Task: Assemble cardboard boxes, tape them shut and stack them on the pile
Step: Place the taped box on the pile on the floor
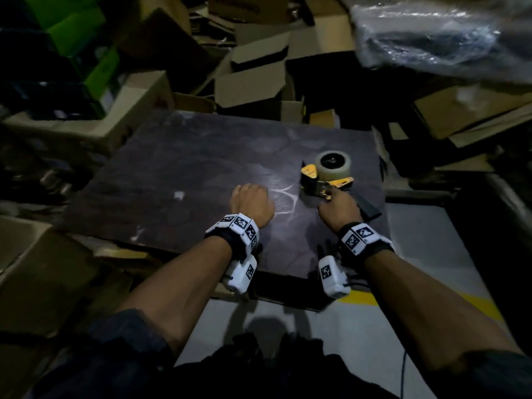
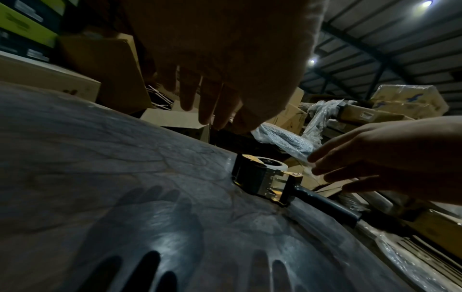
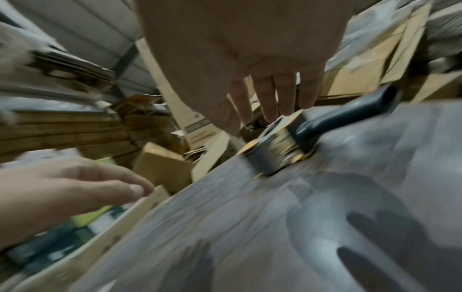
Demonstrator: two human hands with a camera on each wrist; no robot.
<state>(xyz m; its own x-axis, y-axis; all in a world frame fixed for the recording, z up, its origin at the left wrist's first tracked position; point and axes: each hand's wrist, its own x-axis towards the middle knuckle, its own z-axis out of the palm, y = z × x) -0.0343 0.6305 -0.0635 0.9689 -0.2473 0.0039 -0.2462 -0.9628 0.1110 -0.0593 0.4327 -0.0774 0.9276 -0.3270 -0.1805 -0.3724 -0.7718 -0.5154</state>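
A tape dispenser (image 1: 328, 174) with a yellow frame, a clear tape roll and a dark handle (image 1: 365, 207) lies on the right side of a dark table top (image 1: 187, 174). My right hand (image 1: 339, 208) hovers over the joint of frame and handle with its fingers (image 3: 262, 98) straight, their tips at the yellow frame of the dispenser (image 3: 275, 146); it grips nothing. My left hand (image 1: 252, 203) hangs just above the table, left of the dispenser (image 2: 265, 177), its fingers (image 2: 212, 94) loose and empty. No box lies on the table.
Open and flattened cardboard boxes (image 1: 253, 82) crowd the space behind the table, and a closed box (image 1: 43, 277) stands at the near left. A plastic-wrapped bundle (image 1: 431, 38) sits at the far right. Grey floor with a yellow line (image 1: 359, 298) lies below my arms.
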